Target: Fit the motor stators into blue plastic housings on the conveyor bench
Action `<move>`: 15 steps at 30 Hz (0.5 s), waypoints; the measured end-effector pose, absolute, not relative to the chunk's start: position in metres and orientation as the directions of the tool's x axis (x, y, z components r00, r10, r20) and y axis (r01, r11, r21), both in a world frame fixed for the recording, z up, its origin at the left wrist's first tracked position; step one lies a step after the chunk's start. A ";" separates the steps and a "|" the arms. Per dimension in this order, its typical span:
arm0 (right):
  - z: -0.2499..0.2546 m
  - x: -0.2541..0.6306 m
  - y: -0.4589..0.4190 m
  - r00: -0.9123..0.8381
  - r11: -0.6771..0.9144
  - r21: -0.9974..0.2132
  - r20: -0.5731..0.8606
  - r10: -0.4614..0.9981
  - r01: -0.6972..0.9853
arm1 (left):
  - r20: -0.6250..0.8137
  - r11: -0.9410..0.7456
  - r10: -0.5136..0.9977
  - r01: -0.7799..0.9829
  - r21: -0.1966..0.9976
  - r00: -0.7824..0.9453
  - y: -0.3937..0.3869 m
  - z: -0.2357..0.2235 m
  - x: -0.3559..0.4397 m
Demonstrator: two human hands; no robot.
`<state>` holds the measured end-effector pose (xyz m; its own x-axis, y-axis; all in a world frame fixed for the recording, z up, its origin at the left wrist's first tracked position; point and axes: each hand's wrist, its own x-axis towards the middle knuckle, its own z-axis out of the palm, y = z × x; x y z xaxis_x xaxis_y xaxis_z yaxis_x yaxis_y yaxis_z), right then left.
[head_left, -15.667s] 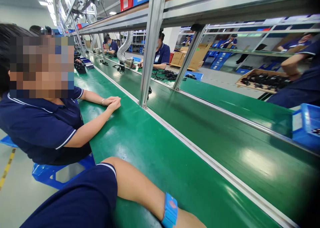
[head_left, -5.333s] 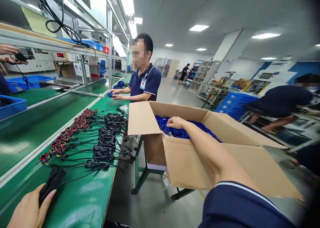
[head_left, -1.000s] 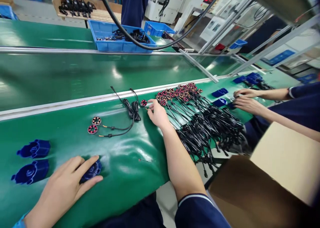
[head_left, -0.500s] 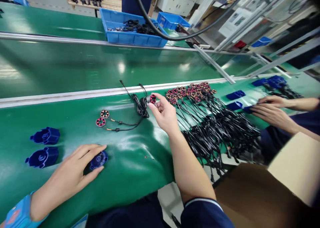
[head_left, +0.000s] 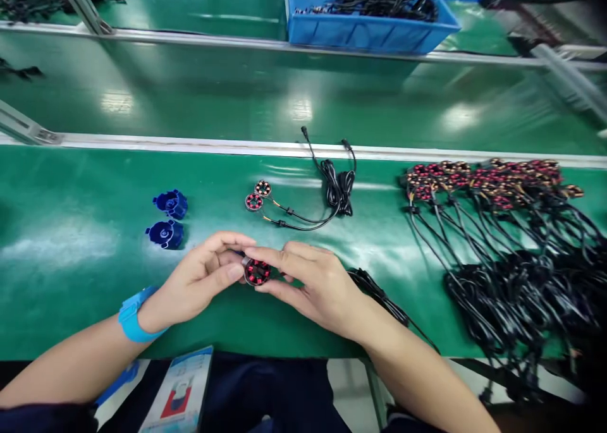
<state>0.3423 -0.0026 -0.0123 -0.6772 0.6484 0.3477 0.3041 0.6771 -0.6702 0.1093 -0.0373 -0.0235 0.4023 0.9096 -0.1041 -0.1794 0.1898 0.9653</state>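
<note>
Both hands meet over the near green bench (head_left: 71,268). A small round coil part with red windings (head_left: 257,272) sits between the fingertips of my left hand (head_left: 202,280) and my right hand (head_left: 315,284); both pinch it. Its black cable (head_left: 384,300) trails off to the right under my right wrist. My left wrist wears a blue strap (head_left: 134,314). Whether a blue cap lies under the coil part is hidden by my fingers. Two blue plastic caps (head_left: 167,219) lie left of my hands. Two more coil parts with a bundled black cable (head_left: 303,199) lie just beyond.
A large heap of coil parts with black cables (head_left: 507,243) covers the bench at right. A white rail (head_left: 190,145) divides the bench from the green belt behind. A blue bin with cables (head_left: 365,16) stands at the back. A printed card (head_left: 177,392) lies near my lap.
My right hand has brought a coil part from the pile toward me, and my left hand has come up to it; both hands hold it together. The camera now looks straight down.
</note>
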 end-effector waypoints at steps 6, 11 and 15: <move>-0.018 0.337 -0.005 -0.657 0.669 -0.683 0.365 0.660 0.292 | -0.225 0.313 0.910 -0.221 0.924 0.348 -0.035 -0.024 0.111; -0.020 0.331 -0.006 -0.566 0.631 -0.716 0.399 0.721 0.298 | -0.174 0.231 0.955 -0.238 0.943 0.239 -0.037 -0.026 0.112; -0.020 0.332 -0.008 -0.561 0.596 -0.729 0.353 0.749 0.337 | -0.140 0.182 0.964 -0.178 0.967 0.227 -0.036 -0.025 0.112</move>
<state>0.3322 -0.0079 -0.0204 -0.5611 0.7486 0.3533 0.3369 0.5964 -0.7286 0.1118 -0.0360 -0.0251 0.2275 0.9637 -0.1397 -0.1777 0.1822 0.9671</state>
